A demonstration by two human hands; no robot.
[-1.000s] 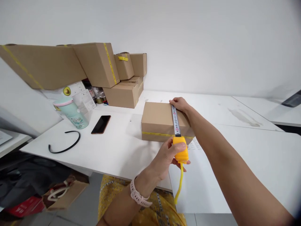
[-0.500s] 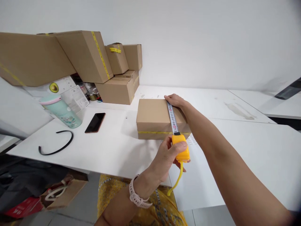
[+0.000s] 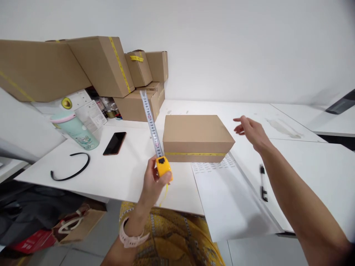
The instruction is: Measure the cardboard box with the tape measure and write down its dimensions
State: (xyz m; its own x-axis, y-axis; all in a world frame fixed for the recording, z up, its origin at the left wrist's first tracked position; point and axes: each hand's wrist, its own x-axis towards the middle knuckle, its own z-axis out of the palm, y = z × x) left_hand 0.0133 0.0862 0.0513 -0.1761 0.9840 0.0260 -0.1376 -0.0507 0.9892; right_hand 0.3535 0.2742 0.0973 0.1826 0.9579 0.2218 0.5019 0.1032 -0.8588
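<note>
My left hand [image 3: 154,181] is closed around a yellow tape measure [image 3: 163,166], left of the front corner of a closed cardboard box [image 3: 195,135] with yellow tape along its side. The tape's blade [image 3: 151,123] sticks up and away, free at its far end. My right hand [image 3: 251,132] hovers open to the right of the box, fingers spread, holding nothing. The box rests on the white table [image 3: 133,173].
A printed sheet [image 3: 224,195] and a black pen [image 3: 262,183] lie in front of the box. To the left are a black phone [image 3: 114,143], a mint cup [image 3: 74,129] and a black curved band [image 3: 70,171]. Stacked cardboard boxes [image 3: 105,66] stand at the back left.
My right hand let go of the blade's end and lifted off the box to the right. My left hand swung the tape measure left, off the box, blade still extended.
</note>
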